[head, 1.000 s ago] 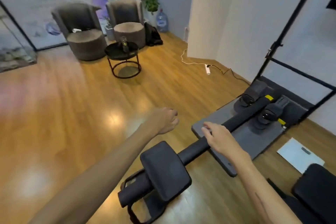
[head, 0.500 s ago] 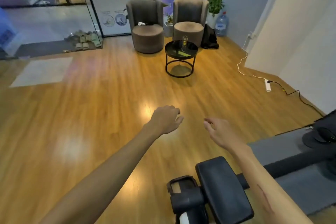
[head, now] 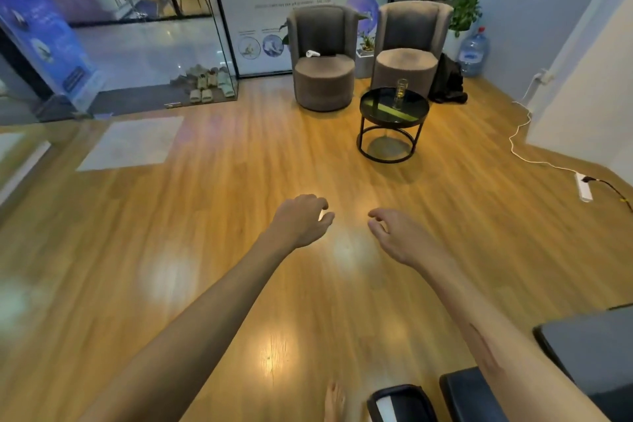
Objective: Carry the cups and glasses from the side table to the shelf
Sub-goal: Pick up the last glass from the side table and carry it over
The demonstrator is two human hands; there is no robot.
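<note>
A tall clear glass (head: 400,92) stands upright on a round black side table (head: 368,110) at the far side of the room, in front of two armchairs. Both arms reach forward over the wooden floor, well short of the table. My left hand (head: 301,221) hangs with loosely curled fingers and holds nothing. My right hand (head: 394,233) is also loosely curled and empty. No shelf is in view.
Two grey armchairs (head: 323,58) (head: 407,51) stand behind the table, with a glass wall behind them. A white cable and power strip (head: 582,186) lie on the floor at right. Black exercise equipment (head: 479,394) sits at the bottom right. My bare foot (head: 334,401) shows below.
The view has swung left, away from the black exercise machine, and now faces the side table, which looks nearer. Both hands stay raised and empty.
</note>
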